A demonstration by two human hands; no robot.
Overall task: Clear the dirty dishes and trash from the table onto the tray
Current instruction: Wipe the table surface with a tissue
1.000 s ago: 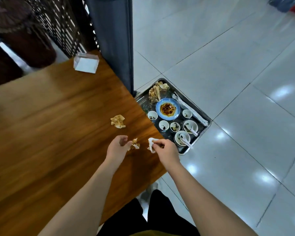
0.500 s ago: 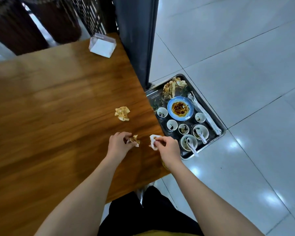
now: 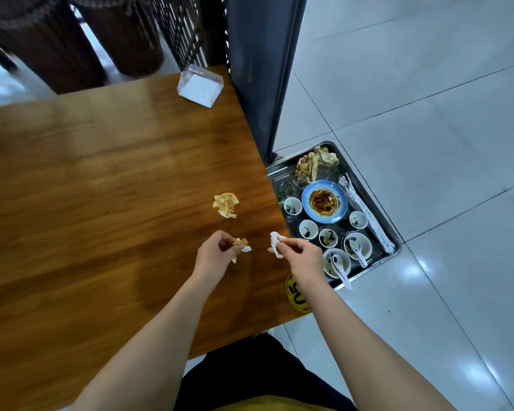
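My left hand (image 3: pixel 212 255) pinches a small stained crumpled napkin (image 3: pixel 241 244) just above the wooden table (image 3: pixel 101 203). My right hand (image 3: pixel 301 256) pinches a white crumpled tissue (image 3: pixel 276 241) near the table's right edge. Another stained crumpled napkin (image 3: pixel 225 205) lies on the table beyond my hands. On the floor to the right sits a metal tray (image 3: pixel 393 241) holding a blue plate (image 3: pixel 324 201) with sauce, several small white cups and bowls with spoons, a heap of soiled napkins (image 3: pixel 315 166) and a wrapped utensil pack.
A clear tissue holder (image 3: pixel 200 89) stands at the table's far right corner. A dark pillar (image 3: pixel 258 69) rises behind the table edge next to the tray. A yellow number sticker (image 3: pixel 297 295) marks the table's near right corner. Pale tiled floor spreads to the right.
My left hand has closed its fingers on the small stained napkin and lifted it slightly. My right hand keeps holding the white tissue. The camera view has shifted.
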